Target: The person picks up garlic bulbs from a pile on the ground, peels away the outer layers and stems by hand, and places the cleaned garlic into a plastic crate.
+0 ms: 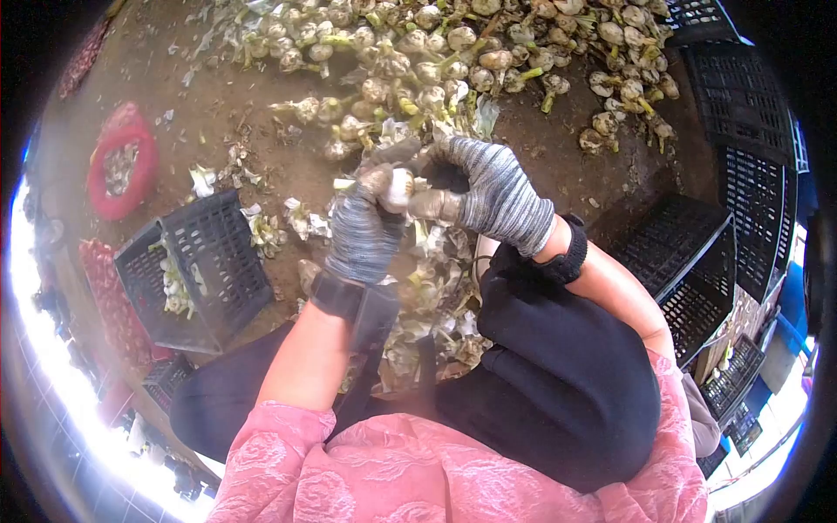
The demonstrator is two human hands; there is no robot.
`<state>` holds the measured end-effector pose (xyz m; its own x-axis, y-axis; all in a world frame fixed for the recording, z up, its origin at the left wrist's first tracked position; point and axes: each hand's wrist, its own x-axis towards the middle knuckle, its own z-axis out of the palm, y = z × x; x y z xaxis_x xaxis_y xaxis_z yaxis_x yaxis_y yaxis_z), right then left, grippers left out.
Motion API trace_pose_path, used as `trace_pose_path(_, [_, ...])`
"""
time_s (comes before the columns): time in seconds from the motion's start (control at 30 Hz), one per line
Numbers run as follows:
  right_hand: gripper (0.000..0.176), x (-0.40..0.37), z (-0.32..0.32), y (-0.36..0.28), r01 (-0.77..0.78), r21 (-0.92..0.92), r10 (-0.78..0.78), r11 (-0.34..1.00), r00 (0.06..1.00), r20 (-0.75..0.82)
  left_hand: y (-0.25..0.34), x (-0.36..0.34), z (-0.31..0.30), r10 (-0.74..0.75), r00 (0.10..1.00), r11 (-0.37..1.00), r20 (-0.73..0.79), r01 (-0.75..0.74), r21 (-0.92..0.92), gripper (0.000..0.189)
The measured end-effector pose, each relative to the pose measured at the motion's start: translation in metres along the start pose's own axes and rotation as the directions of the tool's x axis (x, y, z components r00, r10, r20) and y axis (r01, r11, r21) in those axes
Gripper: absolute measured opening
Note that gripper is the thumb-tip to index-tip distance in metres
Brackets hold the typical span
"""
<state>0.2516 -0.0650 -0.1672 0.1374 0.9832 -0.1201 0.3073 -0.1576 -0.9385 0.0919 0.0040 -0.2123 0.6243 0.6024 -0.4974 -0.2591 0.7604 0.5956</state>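
My left hand, in a grey knitted glove with soiled fingers, is closed around a white garlic bulb. A short cut stem pokes out to the left of the bulb. My right hand, gloved the same way, is curled in from the other side, its thumb and fingertips against the bulb. Past both hands spreads a large heap of soil-covered garlic bulbs with stems on. Below the hands, loose garlic peelings cover the ground between my legs.
A black plastic crate with some trimmed garlic in it stands at left. Near it are a pink-red ring-shaped object and a red mesh sack. More black crates are stacked along the right.
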Motion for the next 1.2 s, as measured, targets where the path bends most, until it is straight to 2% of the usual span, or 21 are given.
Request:
trace_pose_path(0.03, [0.036, 0.000, 0.000, -0.003, -0.044, 0.078, 0.039, 0.996, 0.998, 0.058, 0.000, -0.002, 0.004, -0.002, 1.000, 0.993, 0.024, -0.001, 0.121, 0.050])
trace_pose_path(0.1, [0.039, 0.000, 0.003, 0.004, -0.034, 0.024, 0.032, 0.999, 0.997, 0.067, 0.004, -0.005, 0.013, -0.002, 0.997, 0.993, 0.074, -0.007, 0.114, 0.050])
trace_pose_path(0.17, [0.039, 0.000, 0.004, 0.008, -0.111, 0.043, 0.108, 0.993, 0.992, 0.071, 0.007, -0.007, 0.017, -0.045, 0.989, 0.998, 0.141, 0.037, 0.059, 0.048])
trace_pose_path(0.2, [0.039, 0.000, 0.003, 0.007, -0.111, 0.042, 0.108, 0.993, 0.992, 0.072, 0.006, -0.006, 0.013, -0.044, 0.989, 0.998, 0.141, 0.036, 0.058, 0.048])
trace_pose_path(0.27, [0.036, -0.001, 0.000, 0.005, -0.053, 0.032, 0.050, 0.998, 0.995, 0.091, 0.005, -0.007, 0.004, -0.023, 0.999, 0.954, 0.033, 0.011, 0.300, 0.050])
trace_pose_path(0.3, [0.036, -0.002, 0.001, 0.006, -0.052, 0.033, 0.049, 0.998, 0.994, 0.093, 0.003, -0.007, 0.003, -0.022, 0.999, 0.954, 0.031, 0.011, 0.300, 0.050])
trace_pose_path(0.37, [0.031, -0.002, 0.001, 0.009, -0.046, 0.132, 0.035, 0.990, 0.996, 0.087, 0.004, -0.009, 0.009, -0.071, 0.997, 0.993, -0.005, 0.072, 0.090, 0.051])
trace_pose_path(0.5, [0.029, -0.002, -0.001, 0.006, -0.096, 0.207, 0.070, 0.974, 0.989, 0.127, 0.012, -0.012, 0.025, -0.065, 0.996, 0.998, 0.052, 0.066, -0.018, 0.036])
trace_pose_path(0.6, [0.027, -0.004, 0.001, 0.005, -0.009, 0.119, 0.000, 0.993, 0.998, 0.068, 0.010, -0.009, 0.018, -0.063, 0.994, 0.995, 0.085, 0.070, -0.073, 0.037])
trace_pose_path(0.67, [0.021, -0.004, 0.001, -0.001, 0.031, -0.032, -0.030, 0.999, 0.998, 0.055, 0.004, -0.007, 0.014, 0.118, 0.993, 0.986, 0.006, -0.118, 0.117, 0.046])
trace_pose_path(0.8, [0.016, -0.003, 0.007, 0.005, 0.115, -0.172, -0.116, 0.978, 0.993, 0.005, -0.005, -0.009, 0.009, 0.154, 0.984, 0.982, -0.094, -0.142, 0.122, 0.040])
trace_pose_path(0.87, [0.014, -0.004, 0.008, 0.006, 0.195, -0.238, -0.210, 0.952, 0.977, -0.040, -0.006, -0.007, 0.020, 0.149, 0.971, 0.989, -0.187, -0.145, 0.033, 0.027])
trace_pose_path(0.9, [0.014, -0.004, 0.008, 0.005, 0.194, -0.238, -0.209, 0.952, 0.977, -0.041, -0.004, -0.007, 0.021, 0.148, 0.971, 0.989, -0.186, -0.144, 0.033, 0.027])
trace_pose_path(0.97, [0.012, -0.004, 0.009, 0.003, 0.104, -0.152, -0.117, 0.983, 0.990, -0.079, -0.003, -0.007, 0.023, 0.092, 0.993, 0.955, -0.078, -0.110, -0.275, 0.022])
trace_pose_path(1.0, [0.012, -0.004, 0.008, 0.006, 0.104, -0.152, -0.117, 0.983, 0.990, -0.079, -0.002, -0.006, 0.019, 0.059, 0.995, 0.932, -0.081, -0.084, -0.354, 0.022])
trace_pose_path(1.07, [0.025, -0.001, 0.006, 0.016, -0.009, -0.068, 0.000, 0.998, 0.992, -0.130, 0.005, -0.007, 0.021, 0.059, 0.997, 0.913, -0.046, -0.073, -0.402, 0.024])
trace_pose_path(1.13, [0.020, 0.001, 0.007, 0.020, -0.058, -0.140, 0.045, 0.988, 0.994, -0.095, 0.011, -0.006, 0.019, 0.064, 0.998, 0.866, 0.027, -0.042, -0.498, 0.031])
trace_pose_path(1.2, [0.015, 0.002, 0.008, 0.022, -0.179, -0.241, 0.187, 0.954, 0.982, 0.011, 0.018, -0.004, 0.020, 0.070, 0.997, 0.858, -0.016, -0.069, -0.509, 0.032])
